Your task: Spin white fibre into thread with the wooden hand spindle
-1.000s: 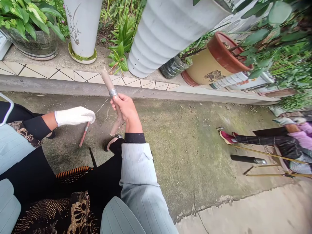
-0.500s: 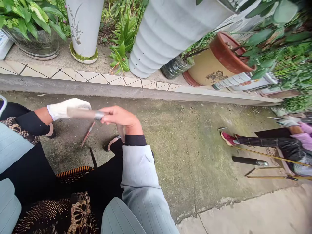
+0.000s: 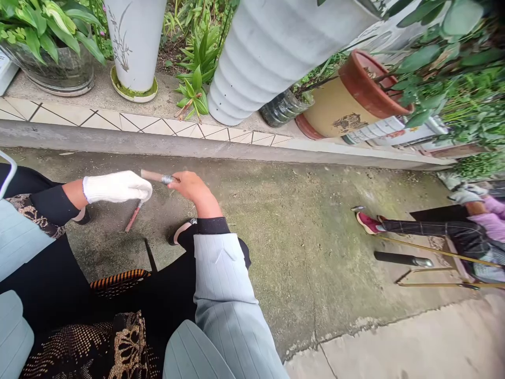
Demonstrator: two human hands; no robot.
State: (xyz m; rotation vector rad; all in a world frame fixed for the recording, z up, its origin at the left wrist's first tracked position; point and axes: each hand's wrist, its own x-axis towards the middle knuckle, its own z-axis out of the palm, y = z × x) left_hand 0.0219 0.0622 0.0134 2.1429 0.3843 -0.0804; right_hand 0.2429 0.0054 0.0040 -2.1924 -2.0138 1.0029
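My left hand [image 3: 116,187] wears a white knitted glove. Its fingers are curled together at the top end of a thin reddish-brown stick-like tool [image 3: 133,218], which slants down toward the ground. The glove hides that upper end. My bare right hand [image 3: 190,187] is closed on a light-brown, stick-shaped tool with a silvery band [image 3: 153,176]. The tool's free end points left, just above the gloved fingertips. I cannot make out its exact kind. Both hands are over the concrete, in front of my knees.
Potted plants, including a tall ribbed white pot [image 3: 256,58] and a red-and-tan pot [image 3: 347,97], line a tiled ledge [image 3: 158,126]. An orange-and-black striped rim [image 3: 118,278] shows between my legs. At right another person [image 3: 473,231] sits near a dark cylinder [image 3: 402,259].
My gloved left hand has moved down and slightly right, onto the reddish stick's upper end. The right hand has shifted a little left and its tool is less blurred. The reddish stick has moved slightly left.
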